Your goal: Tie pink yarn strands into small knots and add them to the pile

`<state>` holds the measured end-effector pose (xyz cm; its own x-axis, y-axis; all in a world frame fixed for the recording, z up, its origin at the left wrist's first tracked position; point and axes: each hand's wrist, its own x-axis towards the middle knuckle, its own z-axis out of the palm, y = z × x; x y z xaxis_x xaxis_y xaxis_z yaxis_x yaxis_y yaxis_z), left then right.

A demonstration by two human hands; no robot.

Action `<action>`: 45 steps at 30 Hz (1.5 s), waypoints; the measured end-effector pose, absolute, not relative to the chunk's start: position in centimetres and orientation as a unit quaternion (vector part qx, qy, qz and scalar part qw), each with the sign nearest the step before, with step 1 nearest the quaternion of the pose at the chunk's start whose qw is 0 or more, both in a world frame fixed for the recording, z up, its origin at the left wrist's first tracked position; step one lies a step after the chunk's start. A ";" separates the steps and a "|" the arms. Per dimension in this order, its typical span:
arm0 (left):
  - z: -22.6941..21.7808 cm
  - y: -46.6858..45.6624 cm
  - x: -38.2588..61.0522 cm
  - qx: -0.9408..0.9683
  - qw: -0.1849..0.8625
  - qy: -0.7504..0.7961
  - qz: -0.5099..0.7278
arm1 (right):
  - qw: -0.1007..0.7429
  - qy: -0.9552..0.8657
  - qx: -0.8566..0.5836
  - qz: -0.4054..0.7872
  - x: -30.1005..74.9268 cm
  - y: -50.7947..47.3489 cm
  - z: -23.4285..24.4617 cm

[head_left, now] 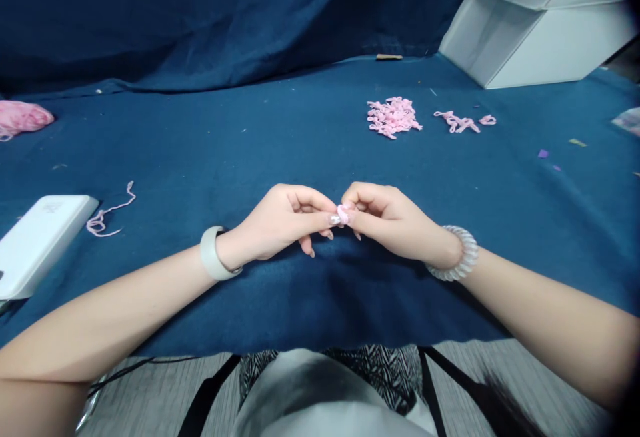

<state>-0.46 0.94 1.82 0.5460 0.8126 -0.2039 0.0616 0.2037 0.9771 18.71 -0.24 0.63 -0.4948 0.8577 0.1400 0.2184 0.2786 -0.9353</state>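
My left hand (280, 220) and my right hand (390, 218) meet fingertip to fingertip over the blue cloth (280, 150) near its front edge. Both pinch a small piece of pink yarn (343, 214) between thumb and fingers. The left wrist wears a pale band, the right a clear coil tie. A heap of small pink yarn loops (393, 117) lies further back to the right, with a smaller cluster of loops (464, 122) beside it.
A white flat box (40, 240) sits at the left edge, with a loose pink yarn strand (107, 214) next to it. A pink yarn ball (23, 118) lies far left. A white folded board (540, 20) stands at the back right. Small paper scraps (545, 154) dot the right side.
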 end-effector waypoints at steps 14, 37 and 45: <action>1.7 1.1 -0.5 0.527 0.724 0.333 0.295 | 0.472 -0.686 -0.318 0.454 18.6 -0.3 0.4; 4.0 -0.9 0.4 0.645 0.516 0.413 0.384 | 0.455 -0.419 -0.276 0.735 17.8 0.3 -0.4; 3.4 -1.2 1.1 0.657 0.478 0.403 0.420 | 0.465 -0.387 -0.255 0.755 17.4 -0.1 -0.8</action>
